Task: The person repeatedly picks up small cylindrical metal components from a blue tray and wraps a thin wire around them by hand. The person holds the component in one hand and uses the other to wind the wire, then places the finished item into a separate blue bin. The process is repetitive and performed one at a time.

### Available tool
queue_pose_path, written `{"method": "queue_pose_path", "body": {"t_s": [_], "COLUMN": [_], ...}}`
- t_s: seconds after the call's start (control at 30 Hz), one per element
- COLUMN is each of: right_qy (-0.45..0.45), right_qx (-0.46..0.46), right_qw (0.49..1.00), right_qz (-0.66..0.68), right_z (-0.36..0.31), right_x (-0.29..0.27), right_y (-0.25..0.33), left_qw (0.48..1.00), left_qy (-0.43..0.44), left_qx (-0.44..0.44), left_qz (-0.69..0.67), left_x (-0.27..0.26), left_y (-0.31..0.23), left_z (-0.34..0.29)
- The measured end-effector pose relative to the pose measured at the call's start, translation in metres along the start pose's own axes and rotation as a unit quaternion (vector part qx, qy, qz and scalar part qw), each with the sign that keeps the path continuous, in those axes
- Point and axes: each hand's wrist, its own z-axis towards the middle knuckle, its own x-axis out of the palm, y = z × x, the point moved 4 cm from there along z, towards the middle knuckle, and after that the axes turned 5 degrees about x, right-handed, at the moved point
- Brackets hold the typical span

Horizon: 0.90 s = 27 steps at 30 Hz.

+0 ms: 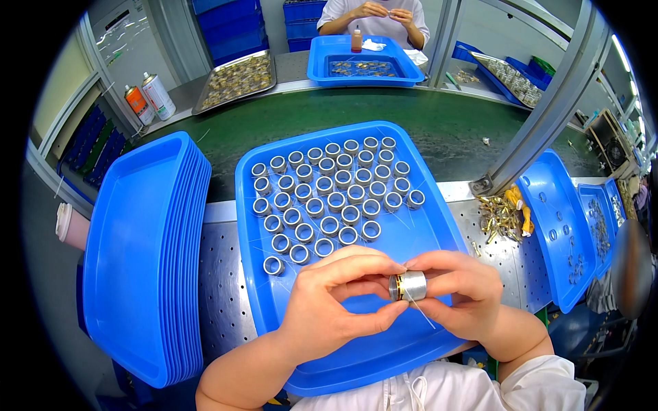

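Observation:
Between the fingertips of both hands, a short silver metal cylinder (pixel 413 285) lies on its side above the near part of a blue tray (pixel 288 375). It has a dark, gold-marked band at its left end, and a thin pale wire or strand hangs from it. My left hand (pixel 336 291) pinches the banded end; my right hand (pixel 466 288) grips the plain silver end with thumb and fingers. Beyond my hands, many similar ring-topped metal cylinders (pixel 329 225) stand upright in loose rows in the tray, with fine strands among them.
Nested blue trays (pixel 130 260) are stacked at left, beside a pale cup (pixel 71 226). Brass-coloured parts (pixel 500 218) lie right, near a metal post (pixel 541 103). Across the green belt (pixel 226 144) sit a metal tray (pixel 236 81), two spray cans (pixel 158 96) and a person (pixel 373 17) handling something small.

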Motion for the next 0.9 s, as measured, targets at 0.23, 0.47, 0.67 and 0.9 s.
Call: {"method": "queue_pose_path", "body": {"t_s": [0.23,0.47,0.67,0.9], "right_qy": [-0.012,-0.004,0.005,0.018], "right_qx": [0.009,-0.075,-0.151,-0.183], "right_qw": [1.000,0.989,0.972,0.958], "right_qz": [0.018,-0.125,-0.178,-0.220], "right_z": [-0.002,0.000,-0.001,0.001], "right_x": [-0.002,-0.001,0.000,0.001], "right_y": [-0.003,0.010,0.011,0.014], "left_qw": [0.999,0.993,0.999,0.999], "left_qy": [-0.016,-0.032,-0.009,-0.027], "left_qx": [-0.011,-0.047,-0.023,0.011], "left_qz": [-0.041,-0.104,-0.026,0.041], "left_x": [0.002,-0.005,-0.005,-0.006], "left_y": [0.004,0.008,0.008,0.005], "left_z": [0.002,-0.002,0.000,0.000]}}
